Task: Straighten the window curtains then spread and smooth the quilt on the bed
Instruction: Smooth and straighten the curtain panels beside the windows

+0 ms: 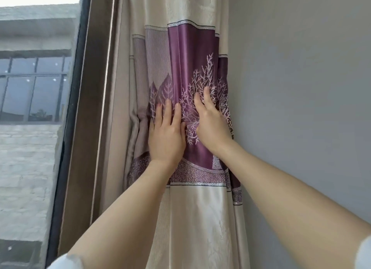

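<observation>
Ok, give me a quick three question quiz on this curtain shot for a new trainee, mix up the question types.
1. True or false: both hands lie flat on the curtain.
2. Which band of the curtain do the hands touch? A) the cream band below B) the purple band C) the brown strip by the window
3. Fill in: to the right of the curtain is a bare grey ____.

Key:
1. True. The left hand and right hand press on it with fingers spread, gripping nothing.
2. B
3. wall
</observation>
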`<state>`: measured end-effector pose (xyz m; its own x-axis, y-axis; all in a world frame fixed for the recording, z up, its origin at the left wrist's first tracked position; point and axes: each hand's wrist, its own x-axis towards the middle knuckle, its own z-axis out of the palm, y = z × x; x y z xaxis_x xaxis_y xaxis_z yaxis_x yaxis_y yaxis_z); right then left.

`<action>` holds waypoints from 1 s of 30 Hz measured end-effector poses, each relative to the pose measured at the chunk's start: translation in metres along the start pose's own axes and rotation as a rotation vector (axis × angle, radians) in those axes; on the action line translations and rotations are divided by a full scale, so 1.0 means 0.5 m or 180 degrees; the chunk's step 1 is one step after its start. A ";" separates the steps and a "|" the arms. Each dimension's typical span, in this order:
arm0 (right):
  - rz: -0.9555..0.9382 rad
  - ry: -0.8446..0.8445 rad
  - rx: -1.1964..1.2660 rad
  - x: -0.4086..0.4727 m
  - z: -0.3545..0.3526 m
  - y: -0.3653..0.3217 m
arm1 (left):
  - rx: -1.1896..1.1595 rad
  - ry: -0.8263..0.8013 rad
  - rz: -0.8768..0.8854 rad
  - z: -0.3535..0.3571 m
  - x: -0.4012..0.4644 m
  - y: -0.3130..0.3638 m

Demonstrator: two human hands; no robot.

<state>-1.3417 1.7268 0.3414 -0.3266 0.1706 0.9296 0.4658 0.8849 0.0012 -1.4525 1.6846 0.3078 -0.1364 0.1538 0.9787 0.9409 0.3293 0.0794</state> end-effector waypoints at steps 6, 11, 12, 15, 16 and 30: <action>-0.0049 -0.0081 -0.0237 0.047 0.086 0.022 | 0.0076 -0.0131 0.0023 0.069 0.035 -0.035; 0.0000 -0.0281 -0.0489 0.067 0.130 0.032 | 0.0180 -0.0250 0.0105 0.109 0.048 -0.064; 0.0019 -0.0326 -0.0484 0.069 0.132 0.034 | 0.0156 -0.0228 0.0125 0.112 0.048 -0.066; 0.0034 -0.0407 -0.0479 0.071 0.134 0.039 | 0.0056 -0.0201 0.0179 0.110 0.050 -0.071; 0.0020 -0.0425 -0.0466 0.070 0.134 0.040 | 0.0036 -0.0235 0.0199 0.108 0.049 -0.071; 0.0354 -0.1624 -0.0638 -0.277 0.173 0.069 | 0.0324 -0.1878 -0.0100 0.065 -0.205 -0.053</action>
<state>-1.3516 1.7713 0.1809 -0.6000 0.4905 0.6320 0.6512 0.7583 0.0297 -1.4736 1.6904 0.1991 -0.3403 0.6241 0.7033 0.9031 0.4253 0.0595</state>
